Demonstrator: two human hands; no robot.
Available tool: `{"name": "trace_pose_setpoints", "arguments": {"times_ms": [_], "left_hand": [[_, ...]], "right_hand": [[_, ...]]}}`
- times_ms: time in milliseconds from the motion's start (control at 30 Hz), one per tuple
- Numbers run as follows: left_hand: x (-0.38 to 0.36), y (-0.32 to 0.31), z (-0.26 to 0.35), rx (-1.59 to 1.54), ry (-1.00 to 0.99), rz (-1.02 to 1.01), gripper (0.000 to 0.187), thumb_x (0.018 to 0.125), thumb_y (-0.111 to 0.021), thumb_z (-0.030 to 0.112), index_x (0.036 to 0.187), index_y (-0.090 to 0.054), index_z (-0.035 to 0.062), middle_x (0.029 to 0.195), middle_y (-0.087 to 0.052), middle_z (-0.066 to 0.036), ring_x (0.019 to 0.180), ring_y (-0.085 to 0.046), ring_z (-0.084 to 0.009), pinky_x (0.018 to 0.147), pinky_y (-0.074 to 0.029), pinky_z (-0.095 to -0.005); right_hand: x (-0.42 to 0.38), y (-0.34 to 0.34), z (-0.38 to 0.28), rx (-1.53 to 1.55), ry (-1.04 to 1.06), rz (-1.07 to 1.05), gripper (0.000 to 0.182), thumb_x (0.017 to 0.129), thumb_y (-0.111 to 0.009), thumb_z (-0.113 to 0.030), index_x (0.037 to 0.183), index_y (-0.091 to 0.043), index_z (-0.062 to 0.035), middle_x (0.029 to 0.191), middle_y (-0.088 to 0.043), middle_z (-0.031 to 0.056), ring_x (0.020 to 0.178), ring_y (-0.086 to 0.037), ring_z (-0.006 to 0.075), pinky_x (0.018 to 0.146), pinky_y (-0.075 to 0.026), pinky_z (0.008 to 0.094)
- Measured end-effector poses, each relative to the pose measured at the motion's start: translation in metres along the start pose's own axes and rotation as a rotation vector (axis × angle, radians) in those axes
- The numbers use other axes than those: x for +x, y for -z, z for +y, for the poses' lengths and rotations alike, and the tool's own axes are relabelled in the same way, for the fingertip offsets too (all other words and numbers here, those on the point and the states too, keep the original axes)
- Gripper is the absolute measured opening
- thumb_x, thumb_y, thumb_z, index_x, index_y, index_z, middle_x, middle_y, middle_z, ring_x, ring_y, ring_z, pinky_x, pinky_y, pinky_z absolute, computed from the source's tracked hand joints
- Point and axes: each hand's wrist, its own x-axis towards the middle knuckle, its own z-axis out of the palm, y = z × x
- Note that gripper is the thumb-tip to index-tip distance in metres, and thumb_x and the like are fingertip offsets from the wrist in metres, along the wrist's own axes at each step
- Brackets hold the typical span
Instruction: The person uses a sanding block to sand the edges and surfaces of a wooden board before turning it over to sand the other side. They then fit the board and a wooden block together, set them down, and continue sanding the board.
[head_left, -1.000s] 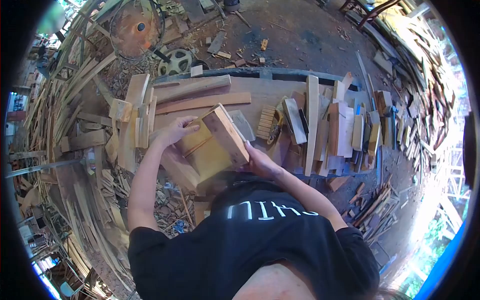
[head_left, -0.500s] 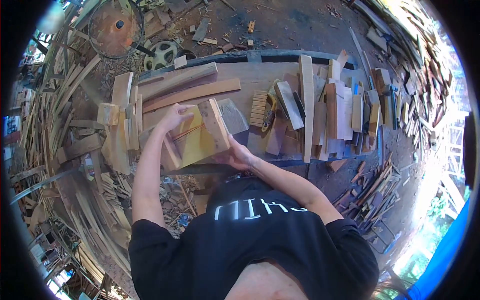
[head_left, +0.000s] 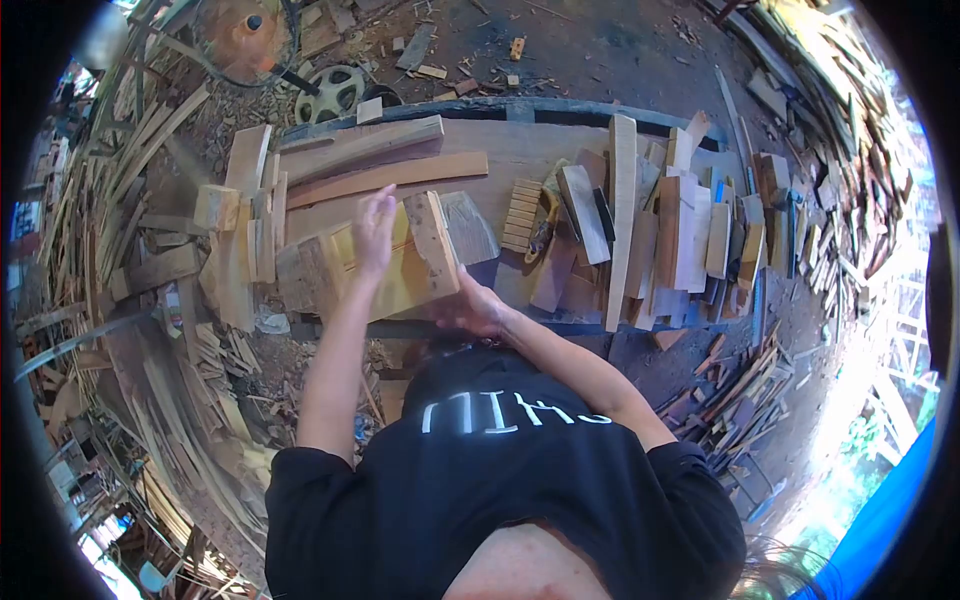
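A yellowish wooden board (head_left: 403,268) lies tilted on the workbench, with thin reddish lines across its face. Along its right side stands a thick wooden block (head_left: 433,245) with small dark marks. My right hand (head_left: 478,306) grips the lower right corner of this piece, thumb at its side and the other fingers partly hidden. Over the left part of the board, my left hand (head_left: 374,235) is raised with fingers stretched out, slightly blurred and holding nothing. A grey, rough-grained wood block (head_left: 466,226) rests just right of the piece.
Long wooden strips (head_left: 390,180) lie along the back of the workbench (head_left: 540,142). To the right are a slatted wooden piece (head_left: 521,216), a yellow-handled tool (head_left: 546,225) and several upright blocks (head_left: 680,235). Scrap wood (head_left: 725,410) covers the ground around; a wheel (head_left: 330,96) stands behind.
My left hand has let go of the piece's left side and moved right, over the board. My right hand keeps its hold at the lower right corner.
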Motion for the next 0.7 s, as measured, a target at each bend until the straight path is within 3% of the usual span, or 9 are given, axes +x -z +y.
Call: {"name": "trace_pose_setpoints", "arguments": {"times_ms": [33, 167, 267, 500, 600, 700], "left_hand": [[-0.008, -0.010, 0.009, -0.133, 0.034, 0.044, 0.045, 0.096, -0.057, 0.039, 0.126, -0.060, 0.0054, 0.111, -0.057, -0.010, 0.107, -0.055, -0.0221, 0.094, -0.042, -0.0319], [-0.032, -0.045, 0.023, -0.189, 0.142, 0.068, 0.055, 0.098, -0.053, 0.041, 0.139, -0.046, 0.0046, 0.125, -0.053, -0.015, 0.118, -0.050, -0.0260, 0.101, -0.039, -0.0341], [-0.037, -0.060, 0.019, -0.214, 0.126, 0.129, 0.062, 0.100, -0.046, 0.042, 0.148, -0.031, 0.0074, 0.141, -0.043, -0.021, 0.129, -0.041, -0.0331, 0.110, -0.029, -0.0411], [-0.036, -0.063, 0.018, -0.273, 0.185, 0.165, 0.058, 0.098, -0.049, 0.039, 0.148, -0.034, 0.0117, 0.141, -0.043, -0.020, 0.128, -0.041, -0.0329, 0.111, -0.027, -0.0399], [-0.035, -0.066, 0.011, -0.361, 0.159, 0.186, 0.060, 0.098, -0.051, 0.040, 0.147, -0.035, 0.0091, 0.142, -0.043, -0.019, 0.131, -0.040, -0.0321, 0.112, -0.026, -0.0390], [-0.036, -0.067, 0.005, -0.376, 0.186, 0.206, 0.064, 0.096, -0.052, 0.042, 0.146, -0.036, 0.0058, 0.143, -0.042, -0.020, 0.134, -0.038, -0.0315, 0.113, -0.026, -0.0382]], "right_hand": [[-0.001, 0.001, -0.002, -0.011, -0.008, -0.002, 0.068, 0.097, -0.034, -0.063, 0.126, -0.052, -0.0040, 0.110, -0.060, 0.0152, 0.094, -0.061, 0.0290, 0.079, -0.052, 0.0423], [-0.007, 0.007, -0.011, -0.083, -0.056, 0.061, 0.062, 0.098, -0.036, -0.059, 0.117, -0.056, -0.0040, 0.100, -0.062, 0.0147, 0.087, -0.062, 0.0271, 0.077, -0.053, 0.0421], [-0.009, 0.020, -0.013, -0.119, -0.052, 0.062, 0.056, 0.099, -0.039, -0.055, 0.113, -0.057, -0.0036, 0.098, -0.061, 0.0138, 0.085, -0.062, 0.0257, 0.077, -0.053, 0.0409], [-0.033, 0.026, -0.022, -0.208, -0.047, 0.088, 0.042, 0.098, -0.052, -0.041, 0.117, -0.049, -0.0030, 0.097, -0.062, 0.0155, 0.083, -0.063, 0.0245, 0.075, -0.054, 0.0380], [-0.043, 0.030, -0.028, -0.309, -0.073, 0.105, 0.043, 0.099, -0.052, -0.037, 0.124, -0.050, -0.0029, 0.104, -0.065, 0.0159, 0.094, -0.063, 0.0276, 0.083, -0.051, 0.0409], [-0.049, 0.039, -0.034, -0.329, -0.077, 0.069, 0.041, 0.099, -0.051, -0.036, 0.123, -0.050, -0.0031, 0.105, -0.064, 0.0162, 0.095, -0.062, 0.0280, 0.084, -0.051, 0.0405]]}}
